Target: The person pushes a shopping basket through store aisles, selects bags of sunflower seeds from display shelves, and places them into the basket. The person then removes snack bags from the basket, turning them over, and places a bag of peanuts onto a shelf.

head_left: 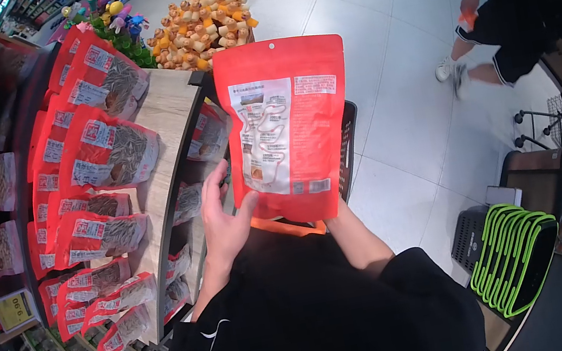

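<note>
A red stand-up food pouch [292, 129] with a hang hole and a white printed panel is held upright in front of me. At its lower left edge, my left hand [220, 219] has the thumb over the front and the fingers around the side and partly behind. My right hand [338, 221] is mostly hidden behind the pouch's lower right corner; only the wrist side shows, so its fingers cannot be seen. Below the pouch runs an orange handle [288, 227], and a black shopping basket [350, 141] shows partly behind it.
Similar red pouches [109, 148] fill the wooden shelf [166, 109] close on my left. Small toys [201, 29] are heaped beyond it. Stacked baskets with green handles [514, 259] stand at lower right. A person [513, 10] is on the tiled floor [385, 84] at upper right.
</note>
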The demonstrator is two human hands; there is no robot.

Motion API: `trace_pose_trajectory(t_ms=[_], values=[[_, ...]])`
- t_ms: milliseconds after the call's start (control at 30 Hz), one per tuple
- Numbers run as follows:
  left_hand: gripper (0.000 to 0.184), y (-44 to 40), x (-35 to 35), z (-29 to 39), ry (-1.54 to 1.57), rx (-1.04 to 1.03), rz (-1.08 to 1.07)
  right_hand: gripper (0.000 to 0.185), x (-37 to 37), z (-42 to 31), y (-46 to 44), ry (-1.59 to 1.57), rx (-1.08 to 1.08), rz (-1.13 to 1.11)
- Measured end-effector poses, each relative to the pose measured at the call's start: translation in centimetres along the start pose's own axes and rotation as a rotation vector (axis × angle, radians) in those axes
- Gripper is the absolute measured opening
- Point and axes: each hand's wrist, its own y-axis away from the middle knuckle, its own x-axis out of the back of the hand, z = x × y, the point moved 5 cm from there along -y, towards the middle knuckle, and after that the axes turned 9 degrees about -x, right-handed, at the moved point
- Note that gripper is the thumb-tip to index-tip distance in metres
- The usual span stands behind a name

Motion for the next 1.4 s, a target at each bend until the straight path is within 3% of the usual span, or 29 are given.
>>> trace_pose_trajectory(t_ms=[33,133,200,233,267,300,333,400,500,567,600,667,700,800,833,900,1000,1033,1100,1133,1167,1233,1300,1400], values=[[0.079,-0.2,0.2,1.7,-0.087,-0.046,-0.052,0.059,-0.1,0.2,0.0,0.002,-0.007,-0.007],[0.093,-0.6,-0.7,4.5,0.167,-0.006,-0.163,0.061,-1.4,1.4,-0.6,0.087,0.022,-0.037],[0.093,-1.1,-0.8,4.3,0.171,-0.006,-0.164,0.062,-2.5,2.0,-1.0,0.328,0.182,-0.016],[0.087,-1.5,-0.7,3.2,0.254,0.008,-0.081,0.062,-3.0,2.2,-1.0,0.517,0.296,0.023],[0.081,-1.7,-0.7,1.6,0.339,0.022,-0.002,0.065,-3.7,1.9,-0.8,1.019,0.429,0.142],[0.061,-1.5,-0.2,-0.9,0.465,0.021,0.121,0.068,-4.6,2.0,-0.6,1.520,0.558,0.268],[0.055,-1.2,0.8,-3.0,0.533,0.106,0.168,0.073,-5.0,2.1,-0.7,1.598,0.558,0.241],[0.049,-0.7,3.4,-5.0,0.598,0.208,0.224,0.074,-5.3,1.5,-1.3,1.555,0.551,0.187],[0.053,0.1,6.2,-7.6,0.652,0.203,0.258,0.081,-5.4,1.0,-2.6,1.437,0.570,0.176],[0.058,0.6,6.4,-8.7,0.911,0.305,0.270,0.086,-4.2,0.5,-4.2,1.242,0.431,0.167],[0.060,0.8,6.5,-8.9,1.029,0.334,0.203,0.091,-3.6,0.9,-5.1,0.979,0.141,0.056],[0.058,0.9,6.6,-9.8,0.938,0.326,0.321,0.080,-4.2,1.2,-5.0,0.925,-0.170,-0.005],[0.058,0.7,7.5,-10.2,0.879,0.338,0.360,0.068,-3.8,1.9,-5.1,0.887,-0.177,-0.030],[0.045,-1.5,11.6,-7.5,0.640,0.345,-0.003,0.061,-5.2,3.2,-5.7,0.825,-0.170,-0.029],[0.045,-2.8,13.2,-5.4,0.642,0.327,0.031,0.061,-6.1,3.5,-6.1,0.911,-0.123,-0.060],[0.046,-5.2,16.9,-0.4,0.482,0.053,0.041,0.065,-8.8,4.7,-7.3,1.070,-0.061,-0.152],[0.048,-6.7,23.5,2.9,0.425,0.068,0.041,0.070,-13.0,6.6,-10.4,1.104,0.069,-0.218],[0.048,-7.2,26.1,4.5,0.338,0.023,0.086,0.072,-14.5,7.0,-11.6,1.117,0.114,-0.235],[0.047,-9.0,32.1,5.6,0.256,-0.158,0.211,0.077,-17.2,7.2,-13.8,0.829,0.278,-0.219],[0.046,-9.8,35.7,5.5,0.085,-0.211,0.297,0.075,-16.4,7.4,-14.6,0.886,0.281,-0.172],[0.043,-10.9,39.4,4.6,0.065,-0.169,0.302,0.074,-15.1,7.5,-15.6,0.944,0.288,-0.127],[0.038,-13.7,45.0,4.2,0.102,-0.334,0.440,0.066,-12.1,8.5,-16.5,0.934,0.223,-0.013],[0.035,-16.5,50.9,1.9,0.026,-0.339,0.499,0.061,-9.1,9.7,-16.8,0.953,0.173,0.119],[0.038,-20.3,57.7,-2.2,-0.042,-0.369,0.572,0.054,-6.0,10.6,-16.4,1.043,0.195,0.230]])
